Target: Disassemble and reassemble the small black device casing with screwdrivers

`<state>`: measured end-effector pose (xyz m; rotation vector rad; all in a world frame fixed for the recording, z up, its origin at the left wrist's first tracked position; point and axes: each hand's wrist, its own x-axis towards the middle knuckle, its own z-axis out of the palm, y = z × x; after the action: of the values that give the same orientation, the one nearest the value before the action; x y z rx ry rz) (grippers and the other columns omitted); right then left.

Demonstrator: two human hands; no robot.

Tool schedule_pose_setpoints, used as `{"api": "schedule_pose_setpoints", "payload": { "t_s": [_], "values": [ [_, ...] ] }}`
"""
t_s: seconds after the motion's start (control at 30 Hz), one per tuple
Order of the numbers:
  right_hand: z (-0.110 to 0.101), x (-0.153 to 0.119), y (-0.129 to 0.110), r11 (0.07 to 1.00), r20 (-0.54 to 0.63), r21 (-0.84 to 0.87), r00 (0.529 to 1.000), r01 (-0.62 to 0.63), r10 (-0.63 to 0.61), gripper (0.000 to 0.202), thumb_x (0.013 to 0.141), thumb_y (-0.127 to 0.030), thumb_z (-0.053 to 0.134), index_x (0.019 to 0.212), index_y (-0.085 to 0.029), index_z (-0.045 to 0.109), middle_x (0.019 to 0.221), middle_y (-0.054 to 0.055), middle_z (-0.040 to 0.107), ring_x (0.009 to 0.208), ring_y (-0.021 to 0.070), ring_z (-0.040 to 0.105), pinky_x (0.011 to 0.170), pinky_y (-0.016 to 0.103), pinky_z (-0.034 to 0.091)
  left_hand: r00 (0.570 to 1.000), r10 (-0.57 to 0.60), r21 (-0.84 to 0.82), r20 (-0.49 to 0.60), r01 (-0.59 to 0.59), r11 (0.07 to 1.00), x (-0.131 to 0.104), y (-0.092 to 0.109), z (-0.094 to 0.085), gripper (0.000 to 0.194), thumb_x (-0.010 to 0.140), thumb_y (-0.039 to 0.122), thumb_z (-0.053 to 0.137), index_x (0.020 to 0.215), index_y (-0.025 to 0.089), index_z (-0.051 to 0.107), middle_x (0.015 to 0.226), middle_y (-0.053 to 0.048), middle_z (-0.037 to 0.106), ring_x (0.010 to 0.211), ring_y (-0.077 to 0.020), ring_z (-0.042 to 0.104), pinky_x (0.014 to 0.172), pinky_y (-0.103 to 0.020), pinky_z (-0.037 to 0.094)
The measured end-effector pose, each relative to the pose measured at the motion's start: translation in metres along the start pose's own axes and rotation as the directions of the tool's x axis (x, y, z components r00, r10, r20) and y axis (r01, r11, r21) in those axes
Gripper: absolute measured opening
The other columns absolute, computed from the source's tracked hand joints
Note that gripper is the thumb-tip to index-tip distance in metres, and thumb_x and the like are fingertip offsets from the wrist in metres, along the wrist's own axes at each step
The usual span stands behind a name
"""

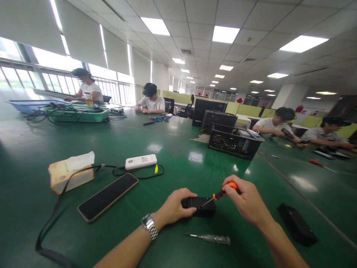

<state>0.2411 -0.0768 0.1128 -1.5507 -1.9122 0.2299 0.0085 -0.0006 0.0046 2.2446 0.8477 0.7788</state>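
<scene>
A small black box (205, 211) lies on the green table, with my left hand (178, 204) gripping its left end between thumb and fingers. My right hand (245, 197) is closed round the handle of an orange and black screwdriver (220, 192). The screwdriver slants down to the left, its tip at the top face of the box; whether it sits in a screw is too small to tell. Nearer to me lies a second screwdriver with a clear handle (214, 239). A similar black block-shaped piece (297, 225) rests to the right.
Leftward lie a phone (108, 197), a tissue pack (71, 173), a white device (141, 161) and a black cable (51, 216). An opened computer case (234, 143) stands farther back. Green (95, 116) and blue (22, 106) baskets hold cables. Several people sit around the table.
</scene>
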Motion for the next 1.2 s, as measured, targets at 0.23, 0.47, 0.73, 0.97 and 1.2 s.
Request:
{"api": "schedule_pose_setpoints", "payload": {
  "t_s": [0.23,0.47,0.73,0.97,1.2],
  "values": [
    [-0.001,-0.002,-0.005,0.996,-0.011,-0.069,0.998,0.056,-0.057,0.035,0.095,-0.044,0.040,0.091,-0.023,0.067,0.090,0.004,0.070,0.082,0.0210,0.063,0.072,0.031,0.044,1.000,0.010,-0.008,-0.010,-0.010,1.000,0.000,-0.001,0.001,0.036,0.075,0.029,0.071,0.110,0.021,0.067,0.098,-0.004,0.066,0.089,-0.0204,0.061,0.084,-0.030,0.046],
    [-0.001,0.010,-0.023,0.982,0.000,-0.144,0.992,0.123,-0.124,0.025,0.090,-0.032,0.051,0.110,-0.025,0.065,0.102,0.004,0.069,0.091,0.0217,0.064,0.079,0.033,0.046,1.000,0.024,0.002,0.009,-0.024,1.000,0.003,0.000,0.004,0.036,0.077,0.028,0.071,0.111,0.020,0.066,0.097,-0.003,0.066,0.088,-0.0198,0.059,0.082,-0.029,0.045],
    [-0.003,0.010,-0.028,0.987,-0.003,-0.072,0.989,0.145,-0.146,0.025,0.091,-0.033,0.053,0.108,-0.023,0.066,0.089,0.003,0.067,0.074,0.0169,0.060,0.066,0.028,0.045,1.000,0.023,0.003,0.004,-0.023,1.000,0.001,0.000,0.004,0.036,0.077,0.027,0.069,0.113,0.021,0.065,0.099,-0.004,0.066,0.090,-0.0202,0.059,0.085,-0.029,0.045],
    [-0.005,0.009,-0.014,0.981,-0.050,-0.193,0.999,0.000,-0.010,0.040,0.091,-0.051,0.049,0.121,-0.030,0.064,0.091,0.003,0.074,0.077,0.0220,0.066,0.063,0.031,0.049,1.000,0.006,-0.007,-0.015,-0.006,1.000,0.000,0.004,0.005,0.035,0.076,0.026,0.069,0.111,0.022,0.066,0.099,-0.004,0.066,0.091,-0.0203,0.060,0.086,-0.030,0.045],
    [0.006,0.015,-0.012,0.993,-0.137,-0.078,0.985,0.091,-0.101,0.030,0.094,-0.034,0.045,0.103,-0.023,0.071,0.102,0.005,0.074,0.091,0.0230,0.069,0.080,0.033,0.051,1.000,0.000,-0.007,-0.022,0.000,1.000,-0.001,0.001,0.007,0.036,0.076,0.027,0.069,0.112,0.022,0.066,0.100,-0.004,0.066,0.092,-0.0212,0.059,0.087,-0.031,0.045]
  ]
}}
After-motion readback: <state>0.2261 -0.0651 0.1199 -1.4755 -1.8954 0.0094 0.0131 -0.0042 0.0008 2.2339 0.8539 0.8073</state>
